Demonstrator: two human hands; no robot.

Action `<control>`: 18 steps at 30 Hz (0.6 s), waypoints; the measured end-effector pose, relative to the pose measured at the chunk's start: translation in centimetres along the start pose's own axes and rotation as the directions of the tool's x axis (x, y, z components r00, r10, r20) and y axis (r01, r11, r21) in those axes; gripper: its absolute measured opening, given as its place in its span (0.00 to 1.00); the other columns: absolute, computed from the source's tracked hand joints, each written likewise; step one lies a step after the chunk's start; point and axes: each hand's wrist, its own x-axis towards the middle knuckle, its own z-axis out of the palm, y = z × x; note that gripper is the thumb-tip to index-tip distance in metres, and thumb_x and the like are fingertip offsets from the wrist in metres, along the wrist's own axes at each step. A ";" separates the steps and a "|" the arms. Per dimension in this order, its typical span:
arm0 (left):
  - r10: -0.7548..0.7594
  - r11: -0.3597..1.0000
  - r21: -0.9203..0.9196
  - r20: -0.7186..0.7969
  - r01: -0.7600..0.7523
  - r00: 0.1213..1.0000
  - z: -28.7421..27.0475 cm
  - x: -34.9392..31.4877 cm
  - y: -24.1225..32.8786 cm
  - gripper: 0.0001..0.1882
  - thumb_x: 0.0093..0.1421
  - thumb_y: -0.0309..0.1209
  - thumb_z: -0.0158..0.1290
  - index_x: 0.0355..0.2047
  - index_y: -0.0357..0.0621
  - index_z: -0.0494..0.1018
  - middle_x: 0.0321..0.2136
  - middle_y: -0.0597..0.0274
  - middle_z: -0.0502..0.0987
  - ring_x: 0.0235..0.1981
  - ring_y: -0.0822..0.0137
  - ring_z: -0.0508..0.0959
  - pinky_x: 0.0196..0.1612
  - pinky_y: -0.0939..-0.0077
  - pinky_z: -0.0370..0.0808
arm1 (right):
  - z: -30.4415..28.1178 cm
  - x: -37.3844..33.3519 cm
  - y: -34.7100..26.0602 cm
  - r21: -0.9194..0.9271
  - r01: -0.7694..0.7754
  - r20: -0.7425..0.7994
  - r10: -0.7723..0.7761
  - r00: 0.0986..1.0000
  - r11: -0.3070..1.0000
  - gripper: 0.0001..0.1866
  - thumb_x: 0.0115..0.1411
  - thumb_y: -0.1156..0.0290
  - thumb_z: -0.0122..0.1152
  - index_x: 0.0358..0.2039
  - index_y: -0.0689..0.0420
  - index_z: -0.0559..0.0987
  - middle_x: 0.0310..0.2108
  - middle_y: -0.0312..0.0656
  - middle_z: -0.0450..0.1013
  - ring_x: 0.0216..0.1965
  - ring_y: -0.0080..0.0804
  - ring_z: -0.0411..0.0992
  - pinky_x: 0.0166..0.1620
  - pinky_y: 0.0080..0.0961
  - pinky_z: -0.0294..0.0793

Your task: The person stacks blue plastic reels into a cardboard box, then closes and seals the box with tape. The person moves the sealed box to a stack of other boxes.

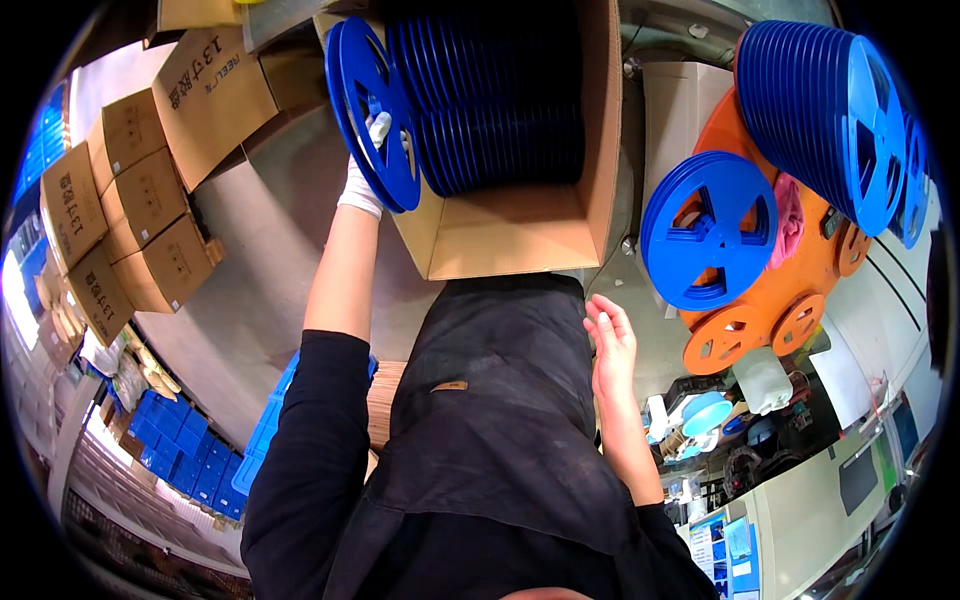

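Observation:
My left hand [366, 180], in a white glove, grips a blue plastic reel [347, 95] with its fingers through the openings near the hub. The reel stands on edge at the left side of an open cardboard box [515, 238]. Inside that box, rows of dark blue reels [500, 150] stand packed side by side. Bare and holding nothing, my right hand [612, 345] hangs beside my dark apron [500, 350], its fingers loosely apart.
On the right, stacked blue reels [708, 230] rest on an orange round-edged stand [722, 135], with a longer row of blue reels [800, 110] behind. A pink cloth [788, 220] lies between. Closed cardboard boxes [150, 215] are piled at left, near blue crates [185, 445].

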 end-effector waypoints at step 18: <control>0.396 0.898 -0.239 0.078 -0.368 0.915 1.4 5.9 0.5 0.23 0.65 0.37 0.46 0.57 0.41 0.64 0.56 0.54 0.67 0.55 0.59 0.68 0.58 0.67 0.64 | 2.6 5.2 -0.3 -0.152 0.120 0.050 -0.114 0.992 0.981 0.19 0.63 0.71 0.52 0.53 0.62 0.68 0.51 0.42 0.68 0.54 0.31 0.66 0.56 0.27 0.65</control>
